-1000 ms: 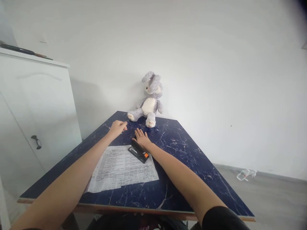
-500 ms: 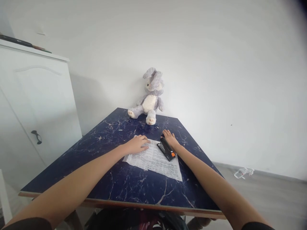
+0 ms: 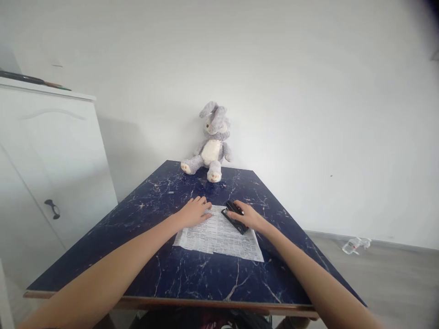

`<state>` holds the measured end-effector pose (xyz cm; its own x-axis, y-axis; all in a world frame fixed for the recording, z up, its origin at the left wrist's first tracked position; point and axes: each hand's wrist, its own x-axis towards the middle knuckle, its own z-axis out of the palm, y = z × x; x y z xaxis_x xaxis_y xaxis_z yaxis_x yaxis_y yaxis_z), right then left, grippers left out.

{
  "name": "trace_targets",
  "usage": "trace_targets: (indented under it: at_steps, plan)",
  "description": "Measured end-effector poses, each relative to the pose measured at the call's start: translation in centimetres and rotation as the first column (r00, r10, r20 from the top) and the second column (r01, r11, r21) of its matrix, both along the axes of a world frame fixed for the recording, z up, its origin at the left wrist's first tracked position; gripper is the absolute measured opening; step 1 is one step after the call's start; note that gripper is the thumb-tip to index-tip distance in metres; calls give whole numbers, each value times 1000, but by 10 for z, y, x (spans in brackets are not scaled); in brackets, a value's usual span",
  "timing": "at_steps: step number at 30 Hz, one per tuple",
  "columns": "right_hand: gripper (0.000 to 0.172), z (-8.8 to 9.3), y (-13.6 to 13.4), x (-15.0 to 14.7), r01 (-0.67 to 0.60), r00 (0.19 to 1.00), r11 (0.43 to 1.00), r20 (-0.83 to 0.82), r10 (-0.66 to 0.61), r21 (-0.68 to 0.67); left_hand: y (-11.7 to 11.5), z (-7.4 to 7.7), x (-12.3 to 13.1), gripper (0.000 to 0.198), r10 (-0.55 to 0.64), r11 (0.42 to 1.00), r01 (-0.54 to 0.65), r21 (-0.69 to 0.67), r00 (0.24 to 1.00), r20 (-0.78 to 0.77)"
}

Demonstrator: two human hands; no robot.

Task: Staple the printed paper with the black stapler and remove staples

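Observation:
My left hand [image 3: 195, 212] rests palm down with fingers apart on the upper left of the printed paper [image 3: 202, 240]. The paper's near edge has a small step; whether it is one sheet or two, I cannot tell. A black stapler [image 3: 236, 224] lies slantwise on the paper's right half. My right hand [image 3: 249, 217] is wrapped over the stapler's middle, thumb across its top and fingers on the far right side, hiding part of it.
The paper lies on a dark blue marbled table [image 3: 185, 283]. At its far end a grey plush rabbit [image 3: 211, 151] sits against the wall. A small light piece [image 3: 170, 192] lies on the left. A white cabinet [image 3: 61, 160] stands at left; clear plastic [image 3: 355, 245] lies on the floor.
My right hand has come from the stapler's right side onto it and taken hold. My left hand stays on the paper. The view has tilted slightly upward.

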<state>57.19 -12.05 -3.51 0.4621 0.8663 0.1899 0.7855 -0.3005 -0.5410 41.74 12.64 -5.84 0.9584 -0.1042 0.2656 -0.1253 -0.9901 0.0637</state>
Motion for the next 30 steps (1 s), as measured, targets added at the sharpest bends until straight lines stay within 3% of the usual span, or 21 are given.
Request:
trace_targets:
  at_steps: [4, 10, 13, 15, 19, 25, 30]
  plan:
    - [37, -11, 1, -5, 8, 997, 999, 75, -10, 36, -4, 2, -1, 31, 17, 999, -17, 27, 1000, 1]
    - [26, -3, -7, -1, -55, 998, 998, 17, 55, 25, -3, 6, -1, 32, 20, 1000, -21, -3, 1000, -21]
    - [31, 1, -9, 0, -42, 999, 994, -3, 43, 104, 0, 4, 2, 32, 6, 999, -7, -42, 1000, -27]
    - [35, 2, -10, 1, -97, 995, 986, -19, 101, 134, 2, 0, 3, 30, -3, 996, 0, -93, 1000, -28]
    - [35, 4, -14, -2, -197, 979, 975, -27, 201, 101, 3, -6, 3, 33, 27, 988, -27, -155, 1000, 1]
    - [37, -1, -18, 14, -204, 974, 979, -96, 205, 21, 6, -10, 2, 51, 41, 985, -51, -167, 997, -63]
    - [40, 3, -25, 26, -219, 970, 976, -108, 218, 0, 2, -5, 0, 49, 50, 986, -60, -156, 996, -68]
